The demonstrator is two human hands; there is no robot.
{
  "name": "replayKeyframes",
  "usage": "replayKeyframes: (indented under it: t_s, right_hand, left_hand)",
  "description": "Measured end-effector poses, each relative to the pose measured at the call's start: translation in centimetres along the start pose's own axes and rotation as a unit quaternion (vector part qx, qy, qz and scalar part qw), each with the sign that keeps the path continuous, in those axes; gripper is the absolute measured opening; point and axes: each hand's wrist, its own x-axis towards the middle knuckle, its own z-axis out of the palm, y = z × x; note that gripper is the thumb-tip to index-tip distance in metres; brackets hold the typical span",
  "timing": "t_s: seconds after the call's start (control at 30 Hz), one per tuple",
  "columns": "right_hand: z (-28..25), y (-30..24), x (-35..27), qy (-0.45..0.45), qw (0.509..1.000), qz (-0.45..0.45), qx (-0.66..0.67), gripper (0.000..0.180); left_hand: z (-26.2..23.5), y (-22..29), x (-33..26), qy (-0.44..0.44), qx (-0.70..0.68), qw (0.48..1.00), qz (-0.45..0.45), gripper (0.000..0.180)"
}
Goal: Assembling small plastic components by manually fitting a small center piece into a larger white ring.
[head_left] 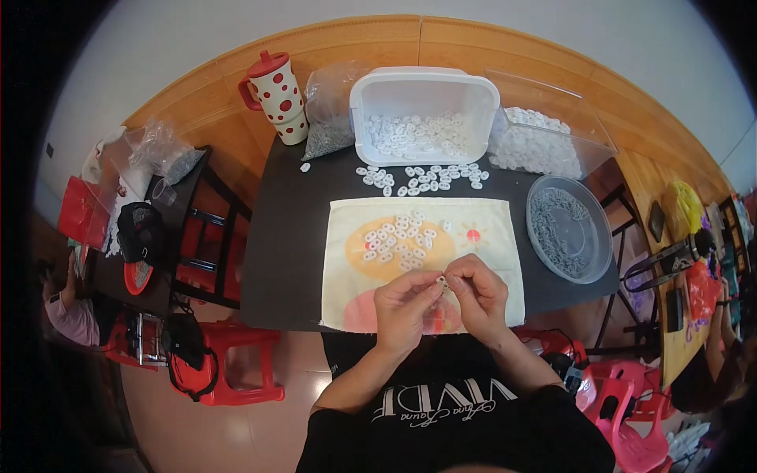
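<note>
Dark table (292,236); fingertip-pinched white piece (443,281) mostly hidden.

Black short-sleeved T-shirt (449,426) on the person, white lettering across the chest, some blocky, some looping script. Forearms bare, both hands (441,303) bare too: no gloves, rings, or watch showing.

One white tub (426,88), one round tray (569,229), one cloth (489,260), one cup (277,94).

Room: pale wall (158,47) above wooden wainscot (378,39), glossy tan floor (197,426), dark table (284,236) centre, red stool (236,363) near left, pink chairs (623,410) near right.
</note>
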Motion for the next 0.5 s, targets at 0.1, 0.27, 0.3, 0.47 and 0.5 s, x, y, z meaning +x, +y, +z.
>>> replayKeyframes:
  t_s: [0.1, 0.27, 0.3, 0.47, 0.5]
  right_hand:
    - [0.1, 0.0, 0.3, 0.001, 0.994, -0.064, -0.092, 0.009]
    - [0.2, 0.0, 0.5, -0.013, 0.988, -0.089, -0.128, 0.011]
    - [0.1, 0.2, 0.3, -0.023, 0.994, -0.054, -0.095, 0.01]
    - [-0.8, -0.1, 0.7, -0.004, 0.992, 0.12, 0.047, 0.014]
    - [-1.4, -0.1, 0.7, 0.022, 0.987, 0.144, 0.062, 0.016]
  left_hand:
    - [0.3, -0.2, 0.0, 0.008, 0.031, 0.998, 0.052, 0.016]
    - [-0.3, -0.6, -0.3, 0.012, 0.048, 0.997, 0.064, 0.015]
    - [-0.4, -0.7, -0.3, 0.017, 0.053, 0.997, 0.053, 0.015]
    - [-0.3, -0.7, 0.0, 0.03, 0.036, 0.998, 0.045, 0.019]
    - [-0.5, -0.8, 0.1, 0.031, 0.029, 0.998, 0.039, 0.02]
